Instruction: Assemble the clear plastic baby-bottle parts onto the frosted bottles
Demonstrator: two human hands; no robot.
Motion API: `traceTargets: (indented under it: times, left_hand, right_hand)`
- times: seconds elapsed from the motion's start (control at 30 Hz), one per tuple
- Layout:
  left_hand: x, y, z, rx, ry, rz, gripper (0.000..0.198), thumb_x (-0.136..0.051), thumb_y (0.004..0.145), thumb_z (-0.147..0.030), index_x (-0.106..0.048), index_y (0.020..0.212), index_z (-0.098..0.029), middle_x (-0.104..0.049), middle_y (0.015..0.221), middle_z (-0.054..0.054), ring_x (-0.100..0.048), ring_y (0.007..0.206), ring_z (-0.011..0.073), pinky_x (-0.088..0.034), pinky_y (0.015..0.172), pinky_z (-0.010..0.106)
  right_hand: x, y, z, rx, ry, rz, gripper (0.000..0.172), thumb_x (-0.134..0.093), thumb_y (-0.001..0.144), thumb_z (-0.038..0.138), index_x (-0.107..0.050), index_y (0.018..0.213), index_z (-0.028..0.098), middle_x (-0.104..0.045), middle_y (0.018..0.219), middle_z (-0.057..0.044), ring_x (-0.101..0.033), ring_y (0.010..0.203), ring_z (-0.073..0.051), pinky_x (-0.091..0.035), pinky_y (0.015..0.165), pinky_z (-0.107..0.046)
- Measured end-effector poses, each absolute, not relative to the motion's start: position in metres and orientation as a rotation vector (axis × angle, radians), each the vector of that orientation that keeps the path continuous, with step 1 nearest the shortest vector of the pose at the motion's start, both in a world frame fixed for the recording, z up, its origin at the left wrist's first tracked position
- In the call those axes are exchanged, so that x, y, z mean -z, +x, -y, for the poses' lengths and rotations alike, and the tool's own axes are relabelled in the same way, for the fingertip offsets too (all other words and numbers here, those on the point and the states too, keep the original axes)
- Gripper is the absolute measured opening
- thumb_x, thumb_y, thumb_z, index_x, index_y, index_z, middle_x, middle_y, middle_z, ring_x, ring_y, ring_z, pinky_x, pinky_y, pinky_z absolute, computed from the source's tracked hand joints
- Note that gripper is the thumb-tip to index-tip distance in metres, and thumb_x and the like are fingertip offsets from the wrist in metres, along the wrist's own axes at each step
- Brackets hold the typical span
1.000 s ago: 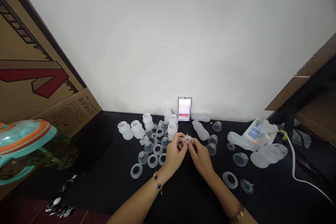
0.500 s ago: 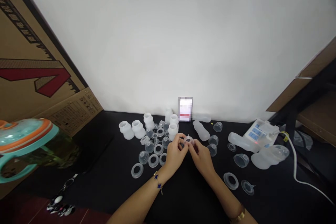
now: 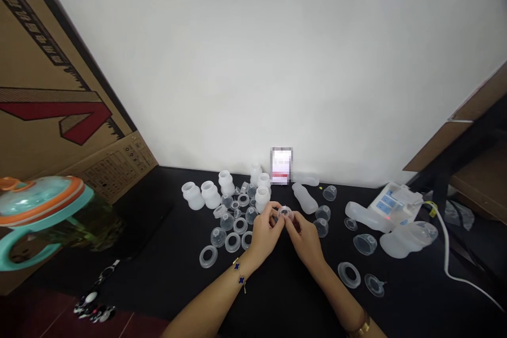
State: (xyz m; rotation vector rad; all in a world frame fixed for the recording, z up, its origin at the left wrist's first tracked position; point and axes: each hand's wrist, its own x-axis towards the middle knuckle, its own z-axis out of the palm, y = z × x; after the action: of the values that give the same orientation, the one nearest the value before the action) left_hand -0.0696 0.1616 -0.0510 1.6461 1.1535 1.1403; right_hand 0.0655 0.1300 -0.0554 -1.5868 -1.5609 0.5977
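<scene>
Both of my hands meet over the middle of the black table. My left hand and my right hand pinch a small clear plastic piece between their fingertips, a little above the tabletop. Just behind and to the left of them lie several clear rings and caps and several small white bottles. A slim white bottle lies on its side just beyond my right hand.
A large cardboard box leans at the left, with a teal and orange lidded jug in front of it. At the right are a white device with a white cable, larger clear bottles, loose rings and a wooden shelf.
The hands hold the same small clear piece with slight finger shifts. The view has drifted a little, so everything sits slightly to the right.
</scene>
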Motion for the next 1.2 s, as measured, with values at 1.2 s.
traceTargets:
  times: [1.2]
  left_hand:
    - [0.0528, -0.0676, -0.1561, -1.154, 1.657, -1.089, 0.032, -0.056, 0.094, -0.046, -0.060, 0.114, -0.021, -0.066, 0.085, 0.001, -0.056, 0.062, 0.0117, -0.044, 0.060, 0.024]
  right_hand:
    - [0.0541, 0.0681, -0.1300, -0.655, -1.495, 1.353, 0.047, -0.045, 0.096, 0.056, -0.068, 0.114, 0.018, -0.073, 0.081, -0.007, -0.063, 0.060, -0.020, -0.049, 0.057, -0.029]
